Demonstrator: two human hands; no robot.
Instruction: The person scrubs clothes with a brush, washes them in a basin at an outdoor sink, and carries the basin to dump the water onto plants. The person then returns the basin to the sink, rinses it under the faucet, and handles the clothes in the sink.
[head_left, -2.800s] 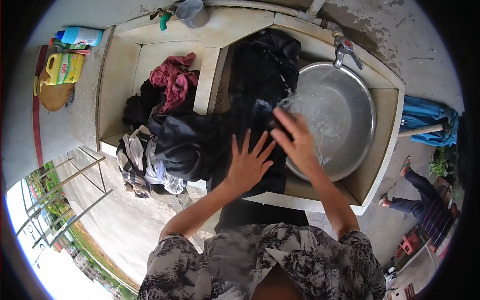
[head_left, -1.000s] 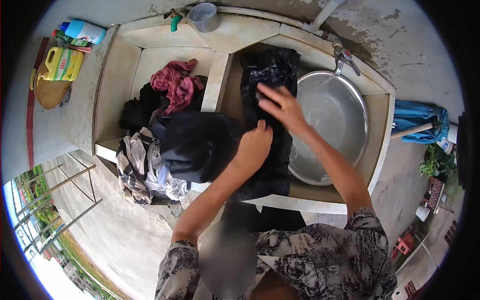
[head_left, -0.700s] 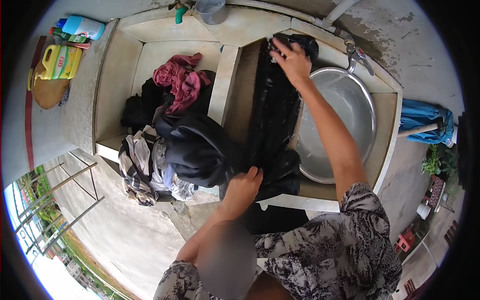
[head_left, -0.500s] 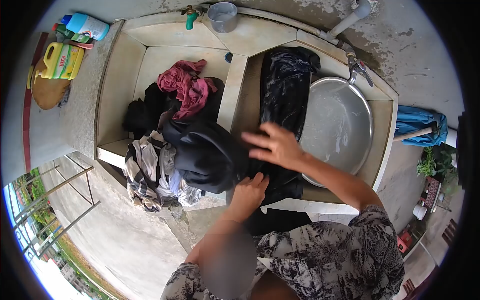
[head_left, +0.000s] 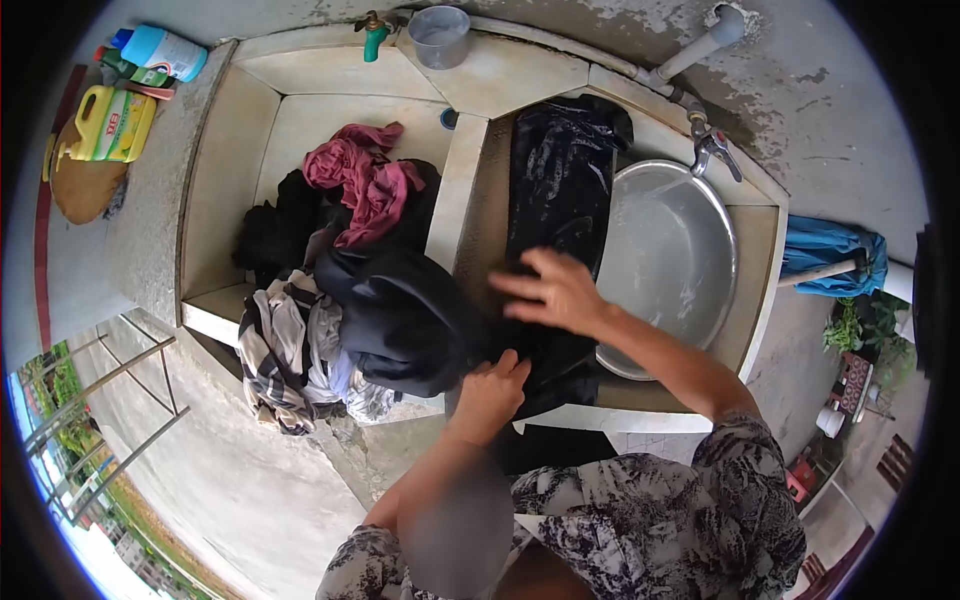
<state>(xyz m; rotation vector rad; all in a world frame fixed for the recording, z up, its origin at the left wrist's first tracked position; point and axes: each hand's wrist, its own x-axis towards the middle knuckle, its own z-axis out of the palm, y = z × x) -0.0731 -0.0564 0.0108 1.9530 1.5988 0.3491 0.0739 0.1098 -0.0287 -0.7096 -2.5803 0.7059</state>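
My left hand (head_left: 489, 398) is closed on the edge of a black garment (head_left: 400, 318), at the front of the sink's divider. The garment bulges over the left basin's front, beside the pile. Fingers apart, my right hand (head_left: 553, 292) is just over dark cloth in the right basin, a little blurred; whether it touches the cloth I cannot tell. A wet, soapy black garment (head_left: 562, 180) lies lengthwise on the washboard side. To its right, a round metal basin (head_left: 668, 270) holds cloudy water. Part of the dark cloth between my hands is in shadow.
A maroon garment (head_left: 365, 180) and a plaid cloth (head_left: 268, 350) lie in the left heap. A grey plastic cup (head_left: 439, 38) stands on the back ledge beside a green tap (head_left: 375, 42). A lever tap (head_left: 712, 148) reaches over the metal basin. A yellow jug (head_left: 112, 123) is at far left.
The whole view has shifted slightly. My right hand stays over the dark cloth with its fingers spread, and my left hand keeps its grip on the black garment.
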